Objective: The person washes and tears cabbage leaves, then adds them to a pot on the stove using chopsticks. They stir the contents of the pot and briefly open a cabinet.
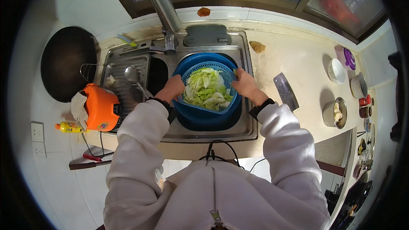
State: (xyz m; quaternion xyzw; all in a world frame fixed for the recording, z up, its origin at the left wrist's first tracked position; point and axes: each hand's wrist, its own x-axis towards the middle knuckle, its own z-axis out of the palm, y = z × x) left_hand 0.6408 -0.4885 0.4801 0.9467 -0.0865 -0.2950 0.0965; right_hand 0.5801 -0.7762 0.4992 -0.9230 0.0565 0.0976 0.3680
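Observation:
A blue plastic colander (204,110) full of cut leafy cabbage (207,88) is held inside a larger blue basin (204,124) in the right bowl of a steel sink (166,135). My left hand (173,86) grips the colander's left rim. On the opposite rim, my right hand (245,83) holds on, with a bit of pale green by its fingers. The fingertips of both hands are partly hidden. Behind the basin stands the steel faucet (170,43). Whether the basin holds water is hard to tell.
A cleaver (286,92) lies on the counter at the right, before a steel pot (329,115) and a white bowl (336,71). Leftward are a metal ladle (131,74) on the drainboard, an orange appliance (101,108), a yellow bottle (71,127) and a black wok (68,64).

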